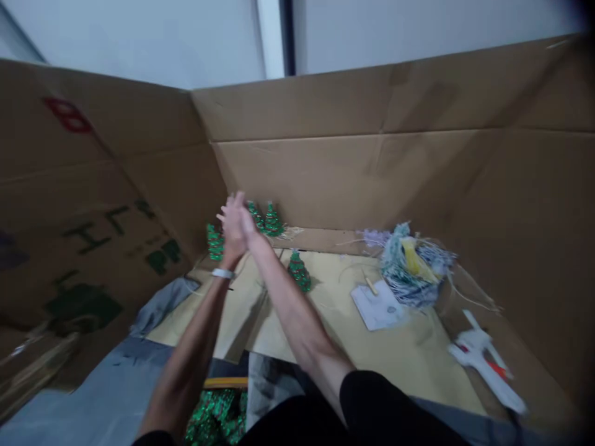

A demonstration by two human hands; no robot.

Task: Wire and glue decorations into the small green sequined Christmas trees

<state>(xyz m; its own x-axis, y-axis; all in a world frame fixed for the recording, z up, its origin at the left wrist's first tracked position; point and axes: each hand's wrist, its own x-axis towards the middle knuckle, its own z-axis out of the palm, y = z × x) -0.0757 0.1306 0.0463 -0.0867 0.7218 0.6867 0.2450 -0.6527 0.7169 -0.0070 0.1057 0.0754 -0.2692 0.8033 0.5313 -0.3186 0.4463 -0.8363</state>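
Both my arms reach forward toward the far left corner of a cardboard enclosure. My left hand point(231, 238) and my right hand point(245, 218) are pressed together there, motion-blurred, so their fingers cannot be read. Small green glittery cone trees stand around them: one point(214, 242) just left of my left hand, two point(268, 220) right behind my right hand against the back wall, and one point(299, 271) alone on the cardboard floor below my right forearm. A white band point(222, 273) circles my left wrist.
Tall cardboard walls point(395, 173) close in left, back and right. A tangle of pale and yellow strands point(413, 263) lies right of centre with a white card point(377, 305). A white glue gun point(486, 362) lies far right. Green glitter material point(216, 416) sits near my lap.
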